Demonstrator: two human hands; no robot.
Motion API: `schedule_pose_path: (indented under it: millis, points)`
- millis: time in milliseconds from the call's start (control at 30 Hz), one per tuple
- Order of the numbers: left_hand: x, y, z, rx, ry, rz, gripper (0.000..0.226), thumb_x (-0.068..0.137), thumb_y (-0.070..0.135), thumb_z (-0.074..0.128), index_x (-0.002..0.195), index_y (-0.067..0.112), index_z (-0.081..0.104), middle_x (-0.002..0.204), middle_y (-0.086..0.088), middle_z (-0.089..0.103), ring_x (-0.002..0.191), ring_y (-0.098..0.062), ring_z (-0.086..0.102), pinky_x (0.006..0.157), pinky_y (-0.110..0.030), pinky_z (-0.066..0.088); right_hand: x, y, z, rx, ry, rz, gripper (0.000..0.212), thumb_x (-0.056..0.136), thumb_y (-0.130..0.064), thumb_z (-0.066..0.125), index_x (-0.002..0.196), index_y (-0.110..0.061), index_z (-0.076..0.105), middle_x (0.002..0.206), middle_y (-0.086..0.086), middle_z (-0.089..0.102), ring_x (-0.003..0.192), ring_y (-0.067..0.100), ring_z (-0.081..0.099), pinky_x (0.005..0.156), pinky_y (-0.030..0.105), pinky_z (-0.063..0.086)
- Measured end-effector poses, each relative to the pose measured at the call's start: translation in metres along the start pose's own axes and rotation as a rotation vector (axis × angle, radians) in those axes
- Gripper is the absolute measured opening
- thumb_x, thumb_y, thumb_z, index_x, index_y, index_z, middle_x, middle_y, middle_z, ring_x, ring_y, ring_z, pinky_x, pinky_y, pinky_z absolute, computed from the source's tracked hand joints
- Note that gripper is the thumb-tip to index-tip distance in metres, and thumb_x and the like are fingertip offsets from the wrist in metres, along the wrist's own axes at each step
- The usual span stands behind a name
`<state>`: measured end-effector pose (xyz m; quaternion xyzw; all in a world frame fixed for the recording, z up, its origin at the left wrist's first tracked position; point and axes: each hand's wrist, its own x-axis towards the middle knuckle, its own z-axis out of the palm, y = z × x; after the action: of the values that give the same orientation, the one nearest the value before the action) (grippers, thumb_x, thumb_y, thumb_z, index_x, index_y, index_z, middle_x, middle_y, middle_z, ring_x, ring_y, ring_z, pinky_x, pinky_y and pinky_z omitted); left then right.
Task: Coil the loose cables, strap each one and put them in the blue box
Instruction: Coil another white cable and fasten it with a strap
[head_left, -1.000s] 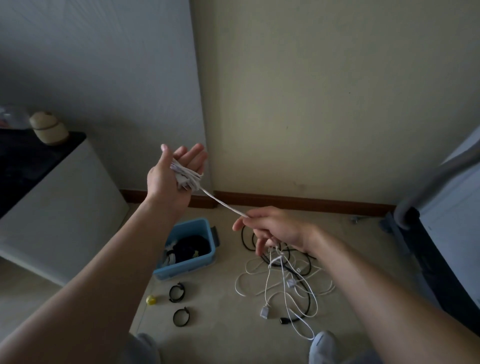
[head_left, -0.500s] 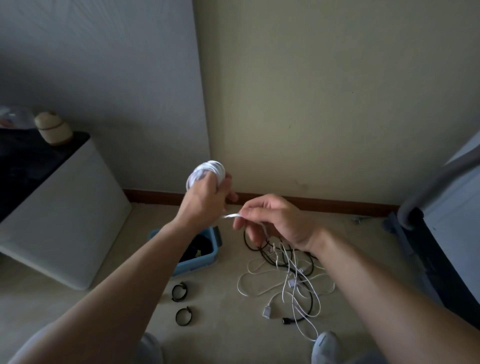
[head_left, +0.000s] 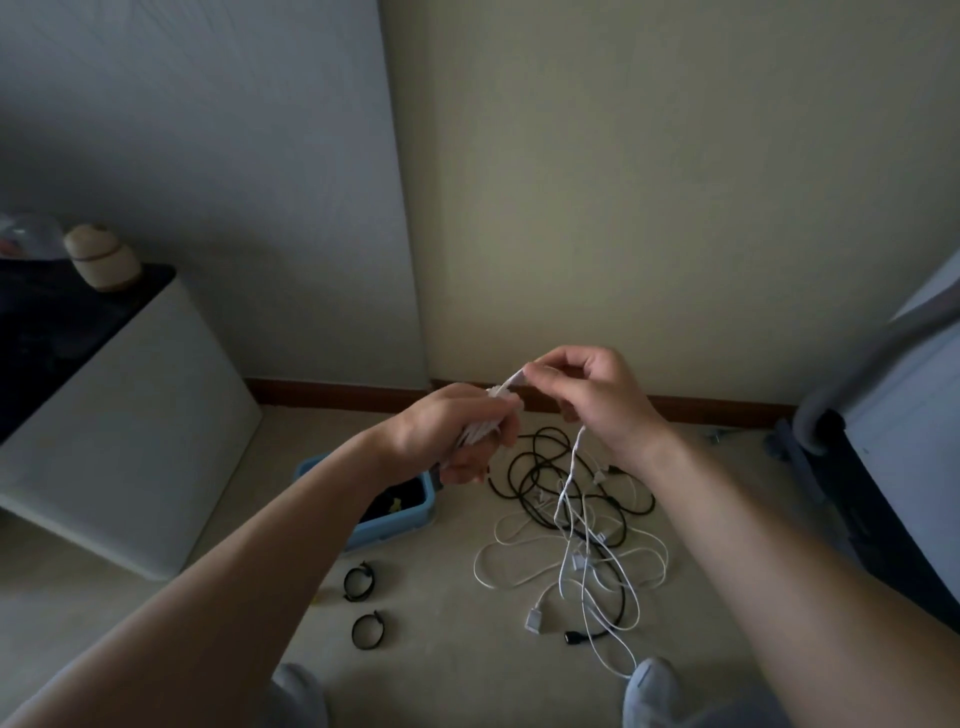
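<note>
Left hand (head_left: 457, 439) grips the white cable (head_left: 511, 383) coil above the blue box (head_left: 400, 527). Right hand (head_left: 589, 397) pinches the free run, up-right of the box. Judgement: keep light tension, lay wraps even, shake tail clear.

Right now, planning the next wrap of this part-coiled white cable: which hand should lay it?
Right. The right hand pinches the free run of the white cable just above the coil, with slack hanging to the floor. The left hand is full, gripping that coil.
</note>
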<state>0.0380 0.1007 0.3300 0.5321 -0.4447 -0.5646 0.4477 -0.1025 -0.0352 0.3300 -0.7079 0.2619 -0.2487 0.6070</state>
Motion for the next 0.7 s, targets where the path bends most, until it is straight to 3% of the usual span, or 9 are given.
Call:
schedule_pose_path:
  millis: [67,167,233,300,367,433,500,600,700]
  points:
    - [-0.002,0.001,-0.002,-0.086,-0.008,0.032,0.040,0.100,0.038,0.041,0.077,0.007,0.052,0.042,-0.001,0.030,0.033,-0.015,0.026,0.052,-0.041,0.019,0.003,0.005,-0.002,-0.013,-0.055,0.012,0.012,0.093,-0.015,0.069,0.081,-0.016,0.072,0.055,-0.013,0.056,0.052,0.003,0.046,0.051,0.019,0.033]
    - [-0.004,0.005,-0.005,-0.237,-0.028,0.031,0.038,0.101,0.036,0.039,0.074,0.013,0.050,0.043,0.004,0.028,0.032,-0.011,0.023,0.046,-0.031,0.017,0.004,0.008,-0.004,-0.054,-0.133,0.007,0.021,0.096,-0.022,0.066,0.075,-0.021,0.070,0.056,-0.008,0.055,0.054,0.010,0.042,0.051,0.023,0.032]
    - [-0.005,0.008,-0.009,-0.345,-0.069,0.047,0.038,0.101,0.037,0.037,0.072,0.015,0.049,0.042,0.006,0.029,0.032,-0.009,0.025,0.045,-0.025,0.030,0.004,0.006,-0.006,-0.157,-0.108,-0.003,0.035,0.093,-0.041,0.066,0.065,-0.021,0.063,0.053,-0.004,0.052,0.051,0.012,0.042,0.052,0.026,0.034]
    - [-0.006,0.012,-0.013,-0.465,-0.141,0.079,0.039,0.102,0.039,0.035,0.073,0.017,0.047,0.042,0.009,0.032,0.031,-0.006,0.029,0.054,-0.025,0.042,0.004,0.005,-0.008,-0.269,-0.066,0.029,0.054,0.084,-0.063,0.061,0.055,-0.020,0.049,0.046,0.000,0.049,0.045,0.015,0.045,0.056,0.027,0.038]
    - [-0.007,0.015,-0.015,-0.620,-0.201,0.105,0.038,0.101,0.039,0.036,0.074,0.017,0.049,0.043,0.009,0.029,0.031,-0.006,0.031,0.061,-0.026,0.047,0.005,0.006,-0.010,-0.287,-0.082,0.093,0.059,0.080,-0.071,0.055,0.055,-0.019,0.042,0.042,-0.002,0.046,0.042,0.016,0.046,0.064,0.030,0.047]
    - [-0.008,0.017,-0.018,-0.756,-0.251,0.138,0.038,0.102,0.038,0.037,0.076,0.016,0.052,0.044,0.007,0.027,0.033,-0.009,0.027,0.065,-0.027,0.049,0.004,0.007,-0.009,-0.218,-0.158,0.130,0.055,0.087,-0.066,0.052,0.062,-0.018,0.041,0.046,-0.005,0.040,0.041,0.014,0.039,0.059,0.032,0.050]
    - [-0.007,0.017,-0.021,-0.846,-0.274,0.175,0.038,0.103,0.038,0.036,0.078,0.016,0.052,0.046,0.007,0.027,0.036,-0.010,0.027,0.069,-0.027,0.047,0.004,0.010,-0.008,-0.174,-0.214,0.129,0.047,0.098,-0.052,0.051,0.070,-0.014,0.047,0.053,-0.005,0.042,0.044,0.011,0.036,0.049,0.028,0.041]
    - [-0.007,0.016,-0.027,-0.970,-0.292,0.195,0.042,0.105,0.040,0.032,0.080,0.015,0.053,0.047,0.007,0.031,0.039,-0.010,0.029,0.073,-0.026,0.045,0.003,0.012,-0.006,-0.177,-0.209,0.116,0.030,0.105,-0.028,0.048,0.085,-0.008,0.060,0.060,-0.005,0.051,0.051,0.011,0.044,0.052,0.028,0.039]
    - [-0.008,0.014,-0.032,-1.101,-0.269,0.222,0.048,0.107,0.043,0.027,0.081,0.012,0.053,0.049,0.005,0.035,0.041,-0.011,0.034,0.077,-0.027,0.045,0.001,0.011,-0.006,-0.294,-0.260,0.161,0.037,0.105,-0.037,0.044,0.085,-0.011,0.059,0.060,-0.006,0.053,0.054,0.010,0.051,0.062,0.023,0.046]
